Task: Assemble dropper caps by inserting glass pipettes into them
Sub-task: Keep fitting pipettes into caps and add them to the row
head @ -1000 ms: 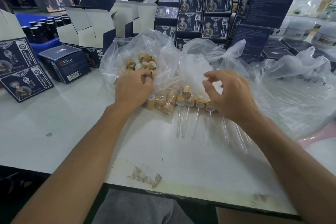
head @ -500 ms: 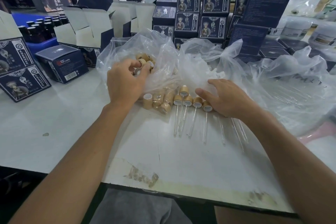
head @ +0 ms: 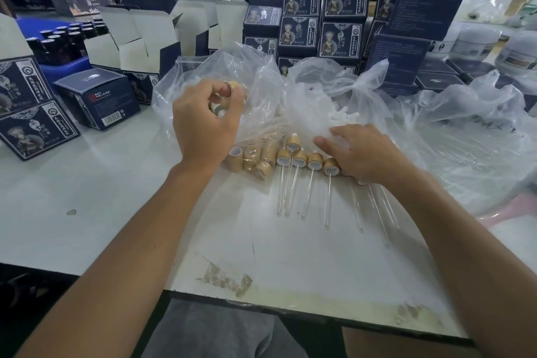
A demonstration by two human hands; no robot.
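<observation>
My left hand (head: 203, 122) is raised over a clear plastic bag (head: 261, 90) and pinches a tan dropper cap (head: 234, 87) between thumb and fingers. My right hand (head: 363, 154) lies low on the table with fingers stretched forward, pressing on the crumpled bag and touching the end of a row of assembled droppers (head: 299, 160), tan caps with glass pipettes pointing toward me. Loose tan caps (head: 252, 158) lie in a heap left of that row. Bare glass pipettes (head: 374, 206) lie partly under my right wrist.
The white table (head: 87, 197) has a worn front edge. Dark blue printed boxes (head: 319, 17) are stacked behind the bags, more boxes (head: 96, 96) stand at the left, and dark bottles (head: 64, 41) fill a blue tray. A large bag of pipettes (head: 465, 139) spreads at the right.
My left hand has lifted out of the cap bag with a cap pinched in it. My right hand dropped from a raised, curled pose onto the table by the droppers.
</observation>
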